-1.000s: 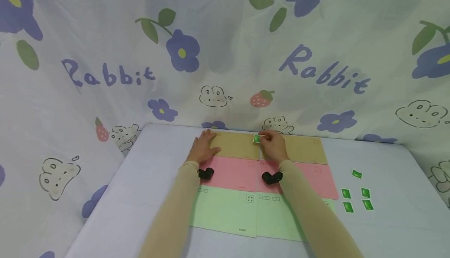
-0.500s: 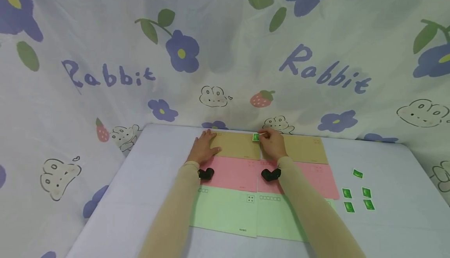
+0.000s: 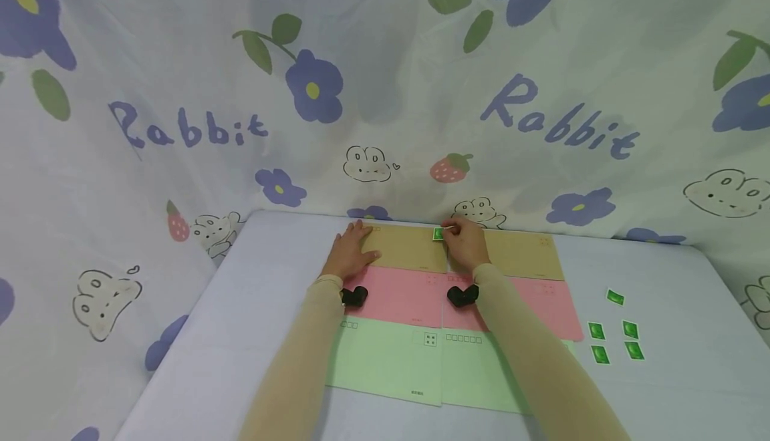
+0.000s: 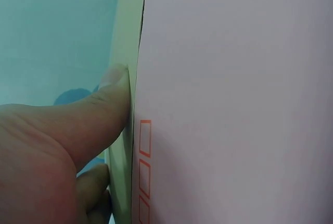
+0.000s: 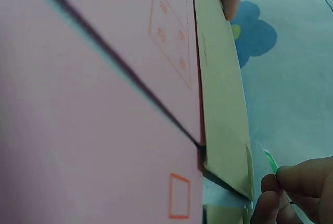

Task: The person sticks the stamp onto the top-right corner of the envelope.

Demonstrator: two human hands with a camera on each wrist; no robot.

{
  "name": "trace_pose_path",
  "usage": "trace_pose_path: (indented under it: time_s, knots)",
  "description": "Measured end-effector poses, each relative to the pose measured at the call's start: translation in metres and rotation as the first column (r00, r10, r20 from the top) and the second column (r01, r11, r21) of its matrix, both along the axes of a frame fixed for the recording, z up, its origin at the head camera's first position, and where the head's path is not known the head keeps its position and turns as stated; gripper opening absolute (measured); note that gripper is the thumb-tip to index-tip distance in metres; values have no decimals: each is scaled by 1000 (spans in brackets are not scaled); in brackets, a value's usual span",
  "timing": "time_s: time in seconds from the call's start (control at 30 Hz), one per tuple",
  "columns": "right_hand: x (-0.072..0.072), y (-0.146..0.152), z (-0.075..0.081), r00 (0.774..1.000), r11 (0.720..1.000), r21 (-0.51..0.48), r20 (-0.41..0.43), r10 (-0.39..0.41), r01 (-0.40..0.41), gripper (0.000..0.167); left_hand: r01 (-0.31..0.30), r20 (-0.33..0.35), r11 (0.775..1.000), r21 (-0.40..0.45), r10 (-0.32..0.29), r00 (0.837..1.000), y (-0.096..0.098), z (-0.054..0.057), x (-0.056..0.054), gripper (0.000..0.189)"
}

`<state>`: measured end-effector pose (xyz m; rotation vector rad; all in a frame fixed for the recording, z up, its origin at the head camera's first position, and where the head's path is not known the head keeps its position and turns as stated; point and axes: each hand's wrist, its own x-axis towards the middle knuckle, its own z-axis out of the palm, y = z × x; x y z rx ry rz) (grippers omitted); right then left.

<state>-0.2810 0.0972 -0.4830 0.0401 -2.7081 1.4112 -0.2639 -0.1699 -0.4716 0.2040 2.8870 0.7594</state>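
Note:
My right hand [image 3: 468, 244] pinches a small green stamp [image 3: 439, 234] between thumb and finger. In the head view it is over the top right corner of the left brown envelope [image 3: 403, 250]. The right wrist view shows the stamp [image 5: 271, 160] edge-on, tilted and apart from the brown paper. My left hand [image 3: 349, 254] rests at that envelope's left end, fingers spread. Its thumb [image 4: 112, 99] lies against the envelope's surface in the left wrist view. A second brown envelope [image 3: 523, 254] lies to the right, partly behind my right hand.
Two pink envelopes [image 3: 400, 297] form the middle row, with two green envelopes [image 3: 385, 364] nearer me. Several loose green stamps [image 3: 630, 329] lie on the white table [image 3: 680, 387] at the right. A patterned cloth [image 3: 397, 93] hangs behind the table's far edge.
The stamp in my right hand has shifted very slightly toward the table's far edge. My left hand keeps its place on the brown envelope.

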Motion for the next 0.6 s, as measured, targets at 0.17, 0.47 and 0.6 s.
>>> trace_pose_path:
  time_s: [0.17, 0.47, 0.6]
  knots:
    - [0, 0, 0, 1000, 1000, 11, 14, -7, 7, 21, 5, 2, 1000, -3, -5, 1000, 0, 1, 0, 68]
    - [-1, 0, 1, 1000, 999, 34, -4, -3, 3, 21, 6, -7, 1000, -4, -7, 1000, 1, 3, 1, 69]
    - [-1, 0, 1, 1000, 999, 36, 5, -10, 10, 20, 1, 1, 1000, -5, -1, 1000, 1, 2, 1, 69]
